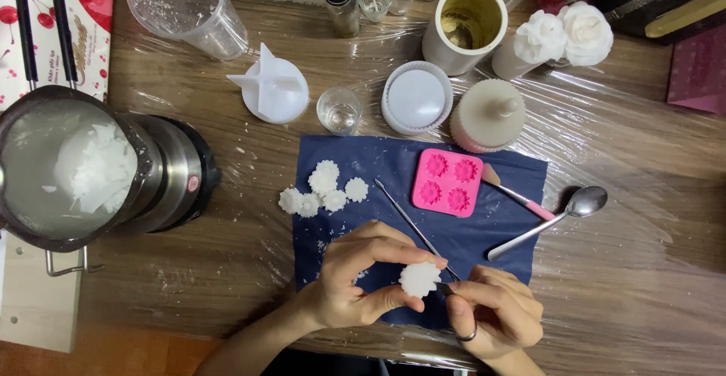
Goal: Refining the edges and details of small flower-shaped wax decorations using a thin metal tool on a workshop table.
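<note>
left hand (355, 278) pinched on white wax flower (420, 279) | right hand (495, 308) clamped on thin metal pick (412, 228), tip at flower edge | light scraping advised, flower held steady | pink mould (448, 181) beyond hands

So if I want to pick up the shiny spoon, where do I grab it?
Take the spoon by its long thin handle, near the lower end lying on the blue cloth. Come from above, pinching across the handle. The bowl points up-right toward the bare table, and the handle's end is free of other things.
</note>
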